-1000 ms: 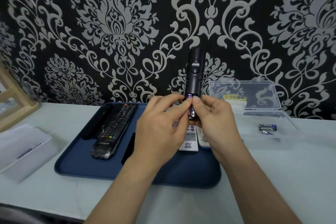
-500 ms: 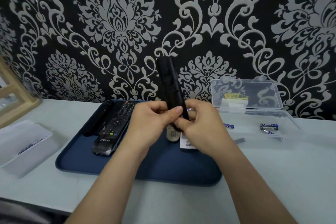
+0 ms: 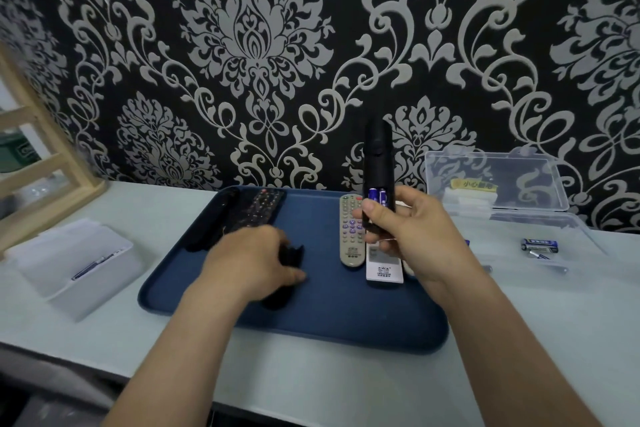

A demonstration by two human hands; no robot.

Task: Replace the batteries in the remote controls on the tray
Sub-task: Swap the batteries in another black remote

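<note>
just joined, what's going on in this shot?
A person is swapping remote batteries. The right hand holds a black remote upright, its back compartment open with two blue batteries seated. The left hand is down on the blue tray at a small black piece, probably the battery cover; blur hides whether the fingers grip it. A grey remote, a white remote and a second black remote lie on the tray. Loose batteries lie on the table to the right.
</note>
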